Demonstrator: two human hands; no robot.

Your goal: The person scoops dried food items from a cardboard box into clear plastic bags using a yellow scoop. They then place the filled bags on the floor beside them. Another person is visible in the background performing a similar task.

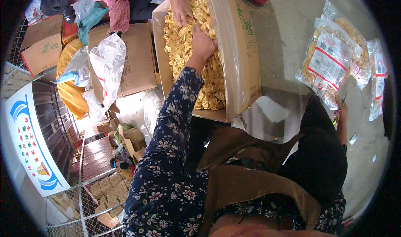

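Observation:
In front of me a large cardboard box [239, 55], lined with clear plastic, holds a heap of curled yellow dried food pieces [181, 45]. My left hand [203, 44] reaches into the heap, its fingers partly hidden. Another person's hand [181, 11], with a bracelet at the wrist, rests on the same pieces just beyond mine. Low at my right side, beside my knee, my right hand [341, 111] grips a small bladed tool [344, 96] with a yellow-green part at its other end. Close to that hand lies a clear printed bag [329, 58] filled with yellow pieces.
More printed plastic bags [377, 77] lie on the concrete floor at the right. To the left stand a closed cardboard box [138, 58] with an empty-looking plastic bag [109, 61] on it, a yellow sack [69, 80] and wire mesh [65, 218]. A person in a checked sleeve [116, 5] sits beyond.

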